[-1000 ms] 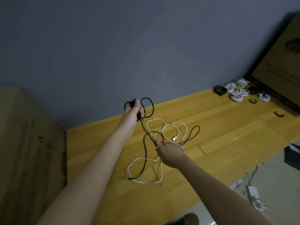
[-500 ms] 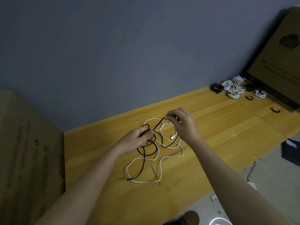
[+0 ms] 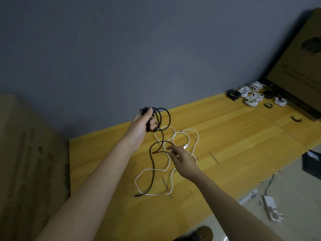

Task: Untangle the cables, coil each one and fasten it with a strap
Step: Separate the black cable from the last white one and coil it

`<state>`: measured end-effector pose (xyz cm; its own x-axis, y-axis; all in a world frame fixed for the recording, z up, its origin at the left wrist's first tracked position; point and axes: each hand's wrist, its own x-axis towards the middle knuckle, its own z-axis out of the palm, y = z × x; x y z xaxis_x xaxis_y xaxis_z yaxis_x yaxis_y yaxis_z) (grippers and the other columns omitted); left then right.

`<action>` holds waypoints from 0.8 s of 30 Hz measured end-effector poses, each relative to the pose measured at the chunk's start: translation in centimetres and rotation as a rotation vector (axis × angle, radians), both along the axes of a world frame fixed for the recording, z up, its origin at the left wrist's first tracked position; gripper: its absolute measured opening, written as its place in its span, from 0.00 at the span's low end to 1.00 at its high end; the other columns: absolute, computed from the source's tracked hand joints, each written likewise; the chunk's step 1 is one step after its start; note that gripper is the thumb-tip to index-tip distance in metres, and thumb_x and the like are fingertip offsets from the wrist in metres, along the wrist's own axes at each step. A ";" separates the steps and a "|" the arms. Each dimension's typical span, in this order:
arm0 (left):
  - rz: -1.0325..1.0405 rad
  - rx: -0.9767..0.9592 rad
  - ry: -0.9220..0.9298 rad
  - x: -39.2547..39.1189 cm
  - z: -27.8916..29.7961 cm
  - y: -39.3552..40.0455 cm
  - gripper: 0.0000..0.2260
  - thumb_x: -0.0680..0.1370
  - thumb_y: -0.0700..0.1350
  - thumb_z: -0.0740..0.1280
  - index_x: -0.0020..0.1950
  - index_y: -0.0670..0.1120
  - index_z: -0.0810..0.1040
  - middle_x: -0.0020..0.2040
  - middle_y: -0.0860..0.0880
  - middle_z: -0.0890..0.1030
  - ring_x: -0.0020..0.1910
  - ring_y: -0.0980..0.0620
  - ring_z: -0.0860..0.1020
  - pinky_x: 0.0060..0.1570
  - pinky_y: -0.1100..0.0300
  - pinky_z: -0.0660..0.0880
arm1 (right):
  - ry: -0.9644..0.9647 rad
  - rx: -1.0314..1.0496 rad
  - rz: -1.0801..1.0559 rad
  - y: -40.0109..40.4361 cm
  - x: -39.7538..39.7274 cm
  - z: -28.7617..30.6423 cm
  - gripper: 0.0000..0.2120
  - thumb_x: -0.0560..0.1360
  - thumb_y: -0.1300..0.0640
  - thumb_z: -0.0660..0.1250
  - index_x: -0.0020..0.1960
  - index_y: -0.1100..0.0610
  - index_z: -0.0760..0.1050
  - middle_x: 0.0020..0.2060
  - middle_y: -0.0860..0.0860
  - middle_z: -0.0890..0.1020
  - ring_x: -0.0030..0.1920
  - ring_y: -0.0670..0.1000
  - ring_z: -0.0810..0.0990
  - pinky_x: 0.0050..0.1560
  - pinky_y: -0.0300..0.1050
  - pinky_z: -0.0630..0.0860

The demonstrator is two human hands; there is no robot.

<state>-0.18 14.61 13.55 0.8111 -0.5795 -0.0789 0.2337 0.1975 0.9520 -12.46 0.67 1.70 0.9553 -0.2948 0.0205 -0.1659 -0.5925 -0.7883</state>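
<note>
Left hand point(image 3: 144, 123) grips black cable point(image 3: 153, 164) coils; its tail runs down toward 6 o'clock. Right hand point(image 3: 184, 160), fingers loosely spread, hovers over the white cable point(image 3: 194, 136).

One dark brown cable point(image 3: 153, 164), one loose white cable point(image 3: 189, 136), four coiled white cable bundles point(image 3: 252, 99), two bare hands point(image 3: 184, 160), one yellow wooden tabletop point(image 3: 234, 145)
</note>
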 end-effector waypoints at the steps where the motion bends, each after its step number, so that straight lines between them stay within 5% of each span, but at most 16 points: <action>1: -0.044 0.042 -0.051 -0.2 0.2 0.1 0.09 0.84 0.46 0.56 0.44 0.47 0.67 0.28 0.55 0.68 0.27 0.57 0.66 0.35 0.64 0.64 | -0.051 0.018 -0.052 -0.1 0.4 0.7 0.11 0.81 0.55 0.60 0.62 0.52 0.75 0.51 0.47 0.75 0.49 0.43 0.76 0.53 0.42 0.74; 5: -0.183 0.226 -0.289 -0.4 1.0 0.8 0.08 0.83 0.48 0.57 0.44 0.49 0.66 0.29 0.56 0.68 0.27 0.58 0.66 0.34 0.68 0.67 | -0.193 0.084 -0.218 -1.4 2.0 4.5 0.14 0.80 0.58 0.62 0.65 0.54 0.71 0.56 0.52 0.74 0.54 0.47 0.75 0.54 0.41 0.74; 7: -0.232 0.267 -0.346 -0.2 1.4 1.0 0.07 0.83 0.47 0.57 0.45 0.49 0.67 0.28 0.57 0.68 0.26 0.59 0.66 0.32 0.69 0.67 | -0.251 0.282 -0.208 -1.7 2.4 7.1 0.14 0.81 0.59 0.59 0.66 0.54 0.70 0.61 0.54 0.75 0.58 0.47 0.75 0.56 0.36 0.73; 10: -0.289 0.312 -0.392 0.1 1.5 1.1 0.07 0.81 0.50 0.59 0.52 0.47 0.70 0.28 0.58 0.67 0.27 0.58 0.65 0.29 0.67 0.65 | -0.341 0.564 -0.118 -1.5 2.1 10.2 0.17 0.80 0.47 0.58 0.67 0.49 0.70 0.66 0.50 0.74 0.66 0.45 0.72 0.65 0.40 0.70; 12: -0.286 0.341 -0.375 0.1 1.9 1.0 0.16 0.78 0.59 0.59 0.50 0.46 0.71 0.28 0.56 0.67 0.25 0.58 0.65 0.27 0.68 0.64 | -0.279 0.465 0.055 -1.0 1.8 11.5 0.28 0.74 0.41 0.65 0.72 0.45 0.64 0.71 0.44 0.69 0.70 0.40 0.65 0.67 0.34 0.65; 16: -0.430 0.343 -0.268 -0.2 2.8 0.9 0.37 0.67 0.78 0.51 0.39 0.44 0.74 0.22 0.55 0.61 0.19 0.57 0.58 0.20 0.69 0.58 | -0.077 0.261 0.246 -0.5 2.4 12.6 0.45 0.68 0.54 0.77 0.77 0.46 0.55 0.75 0.42 0.60 0.74 0.41 0.57 0.71 0.39 0.58; 18: -0.459 0.257 -0.212 -0.4 2.8 1.0 0.31 0.66 0.77 0.55 0.35 0.49 0.76 0.19 0.54 0.62 0.18 0.59 0.57 0.19 0.70 0.57 | -0.043 0.351 0.286 -0.6 2.6 12.9 0.38 0.69 0.61 0.75 0.74 0.49 0.62 0.71 0.45 0.69 0.72 0.44 0.64 0.72 0.44 0.62; 20: -0.436 0.208 -0.203 -0.5 2.4 1.2 0.27 0.69 0.72 0.57 0.34 0.50 0.78 0.18 0.54 0.62 0.17 0.60 0.58 0.22 0.70 0.64 | -0.070 0.402 0.297 -0.4 2.7 12.7 0.22 0.72 0.63 0.72 0.63 0.51 0.74 0.56 0.45 0.81 0.60 0.42 0.76 0.62 0.38 0.71; 24: -0.257 0.316 -0.328 -0.2 1.0 1.1 0.26 0.72 0.68 0.57 0.35 0.45 0.73 0.23 0.53 0.72 0.24 0.56 0.72 0.36 0.67 0.71 | -0.121 0.495 0.120 0.3 2.6 11.3 0.02 0.77 0.59 0.67 0.49 0.54 0.76 0.36 0.46 0.81 0.41 0.45 0.79 0.47 0.41 0.74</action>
<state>-0.38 15.73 14.51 0.6576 -0.7519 -0.0477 -0.0833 -0.1355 0.9873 -9.87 0.94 13.02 0.9825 -0.1854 0.0186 -0.0102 -0.1532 -0.9881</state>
